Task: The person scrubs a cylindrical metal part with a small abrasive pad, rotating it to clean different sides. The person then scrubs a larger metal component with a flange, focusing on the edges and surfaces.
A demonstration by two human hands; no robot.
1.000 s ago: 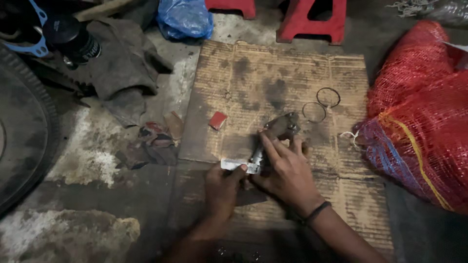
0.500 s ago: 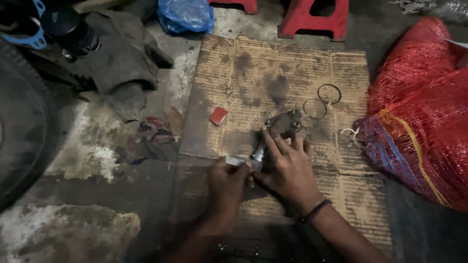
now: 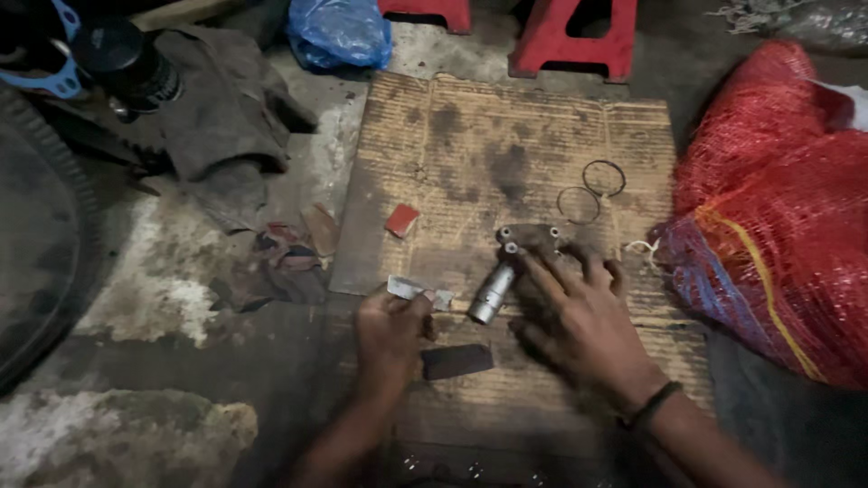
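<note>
I sit over the cardboard sheet (image 3: 470,136) spread on the floor, and every place here is told from it. On its near half lies the metal part (image 3: 511,262), a flanged grey body with a bright cylindrical stem that points back toward me. My right hand (image 3: 579,321) lies flat and spread just to the right of it, the fingertips (image 3: 533,264) touching the flange; it grips nothing, it only presses, which I judge steadies the part so it cannot roll on the cardboard. My left hand (image 3: 389,330), at the sheet's near left edge, is pinched shut on a small pale strip (image 3: 418,291), thumb over finger, the strip's free end reaching toward the stem but apart from it. Just on my side of the stem a dark flat piece (image 3: 457,361) lies on the cardboard, between my two hands.

Farther up the sheet, right of centre, two thin wire rings (image 3: 592,192) lie side by side, set well apart from my hands, perhaps so as not to be bent. A small red block (image 3: 401,220) sits toward the left edge. Off the sheet's right side slumps a red mesh sack (image 3: 778,208); off its left, grey rags (image 3: 221,117) and a tyre (image 3: 36,253); beyond its far edge, a blue plastic bag (image 3: 339,32).
</note>
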